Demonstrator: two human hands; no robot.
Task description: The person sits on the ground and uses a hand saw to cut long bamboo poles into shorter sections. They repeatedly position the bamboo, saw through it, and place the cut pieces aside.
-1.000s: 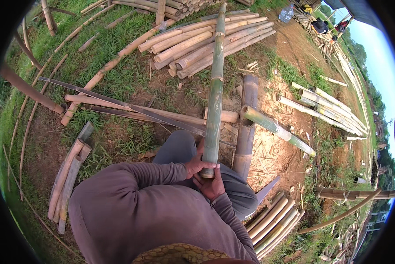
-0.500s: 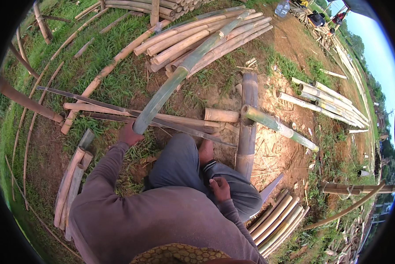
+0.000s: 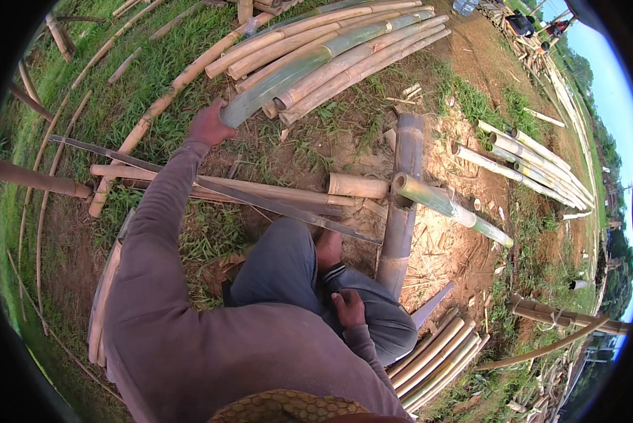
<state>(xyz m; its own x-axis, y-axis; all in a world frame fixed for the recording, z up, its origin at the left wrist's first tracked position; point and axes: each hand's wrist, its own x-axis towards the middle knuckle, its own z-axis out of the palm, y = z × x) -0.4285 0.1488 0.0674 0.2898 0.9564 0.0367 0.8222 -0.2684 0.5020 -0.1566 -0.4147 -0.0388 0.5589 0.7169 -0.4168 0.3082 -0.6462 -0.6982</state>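
Note:
My left hand (image 3: 212, 124) reaches forward with its fingers closed round the near end of a green bamboo pole (image 3: 281, 79). The pole lies along a pile of tan bamboo poles (image 3: 330, 88), its far part resting among them. My right hand (image 3: 349, 308) rests on my bent right leg, fingers curled in, and nothing shows in it. Beside that leg a pointed, flat purplish blade (image 3: 433, 304) sticks out; the rest of it is hidden. A thick brown bamboo log (image 3: 406, 151) stretches ahead, with a short bamboo piece (image 3: 358, 185) against its left side.
A yellow-green bamboo length (image 3: 457, 213) leans across the log. Several cut pieces lie in bundles at right (image 3: 535, 166) and lower right (image 3: 440, 359). A long dark strip (image 3: 260, 204) crosses in front of my knees. Dry shavings (image 3: 436, 261) cover the soil.
My left arm has stretched forward. The green pole's held end has moved away from my knees and toward the pile, lying more in line with it. My right hand stays on the leg.

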